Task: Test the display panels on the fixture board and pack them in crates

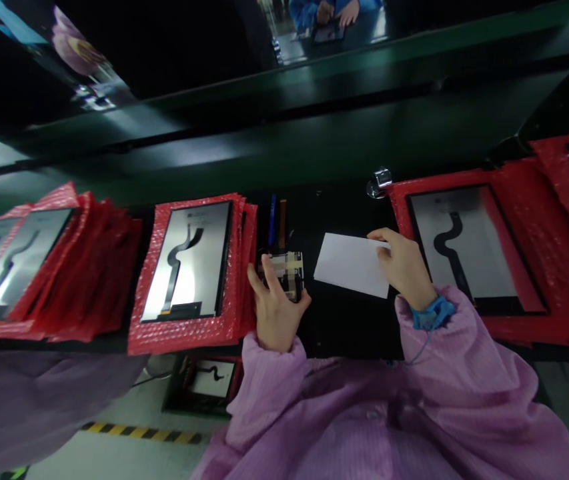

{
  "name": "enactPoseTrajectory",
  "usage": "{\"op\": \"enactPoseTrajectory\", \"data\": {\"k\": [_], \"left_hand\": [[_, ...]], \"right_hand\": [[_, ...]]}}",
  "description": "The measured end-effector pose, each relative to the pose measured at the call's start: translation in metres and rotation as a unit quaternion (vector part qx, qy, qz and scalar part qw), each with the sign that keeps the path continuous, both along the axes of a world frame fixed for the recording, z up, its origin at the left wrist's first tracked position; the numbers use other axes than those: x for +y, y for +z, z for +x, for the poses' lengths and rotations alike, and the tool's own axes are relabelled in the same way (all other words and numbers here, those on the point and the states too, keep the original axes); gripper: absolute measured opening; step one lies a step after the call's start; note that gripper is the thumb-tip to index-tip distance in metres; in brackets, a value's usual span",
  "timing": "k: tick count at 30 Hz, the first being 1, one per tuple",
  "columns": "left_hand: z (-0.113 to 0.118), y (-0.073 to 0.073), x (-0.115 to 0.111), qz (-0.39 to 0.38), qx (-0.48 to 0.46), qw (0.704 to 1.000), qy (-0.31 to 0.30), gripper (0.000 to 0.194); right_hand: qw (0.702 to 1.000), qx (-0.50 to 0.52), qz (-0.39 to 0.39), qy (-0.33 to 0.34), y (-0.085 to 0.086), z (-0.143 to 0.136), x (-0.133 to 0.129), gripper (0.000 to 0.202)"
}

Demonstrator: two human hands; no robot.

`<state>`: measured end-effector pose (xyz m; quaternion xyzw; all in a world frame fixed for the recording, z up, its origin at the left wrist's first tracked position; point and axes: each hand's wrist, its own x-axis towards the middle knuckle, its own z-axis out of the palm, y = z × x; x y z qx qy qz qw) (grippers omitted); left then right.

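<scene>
Thumb and fingers of my right hand (407,267) pinch the upper right edge of a white sheet (349,263), paper or thin card, on the black bench. My left hand (277,313) rests with spread fingers over a small dark circuit assembly (293,267) crossed by pale yellow tape strips. The thumb lies at its lower right corner; part of it is hidden under the hand. Just left of that hand lies an LCD panel (204,247) with a black flex cable, on red bubble-wrap sleeves (139,333). Another LCD panel (469,233) lies on red sleeves beside my right hand.
A blue stick-like tool (272,220) and a brown strip (283,223) lie behind the circuit assembly. A shiny metal piece (380,180) sits near the back ledge. More red sleeves (84,267) with panels are stacked far left. A co-worker's hands (337,12) show across the bench.
</scene>
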<state>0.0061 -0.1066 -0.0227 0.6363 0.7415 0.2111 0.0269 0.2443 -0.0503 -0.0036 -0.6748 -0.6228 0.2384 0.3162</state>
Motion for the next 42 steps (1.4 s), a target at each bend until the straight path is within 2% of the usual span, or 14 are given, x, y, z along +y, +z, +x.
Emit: {"op": "enactPoseTrajectory", "data": {"k": [7, 14, 19, 22, 24, 28, 32, 37, 42], "left_hand": [[-0.009, 0.008, 0.002, -0.018, 0.01, 0.999, -0.04, 0.113], [-0.016, 0.016, 0.001, -0.029, 0.011, 0.999, -0.025, 0.115], [-0.022, 0.018, 0.001, -0.03, 0.007, 0.999, -0.034, 0.116], [-0.021, 0.019, 0.0, -0.033, 0.003, 0.999, -0.025, 0.116], [-0.019, 0.018, 0.0, -0.034, 0.003, 0.999, -0.018, 0.114], [-0.011, 0.012, 0.0, -0.037, 0.006, 0.999, -0.01, 0.111], [-0.007, 0.004, -0.001, -0.039, 0.018, 0.999, -0.009, 0.104], [-0.005, -0.003, -0.009, -0.026, 0.015, 1.0, -0.011, 0.1], [-0.006, -0.016, -0.016, -0.006, -0.01, 0.999, -0.04, 0.096]], "right_hand": [[0.995, -0.014, -0.045, 0.086, -0.003, -0.01, -0.001, 0.04], [0.991, 0.029, -0.047, 0.123, -0.006, -0.024, 0.002, 0.038], [0.982, 0.088, -0.029, 0.167, -0.011, -0.07, 0.015, 0.039], [0.979, 0.114, -0.027, 0.167, -0.014, -0.1, 0.021, 0.043], [0.98, 0.126, -0.02, 0.155, -0.016, -0.108, 0.02, 0.044], [0.984, 0.131, -0.005, 0.125, -0.02, -0.095, 0.01, 0.046], [0.982, 0.133, -0.022, 0.132, -0.022, -0.081, 0.006, 0.041], [0.982, 0.135, -0.027, 0.128, -0.023, -0.087, 0.006, 0.027], [0.981, 0.136, -0.034, 0.132, -0.021, -0.093, 0.007, 0.026]]}}
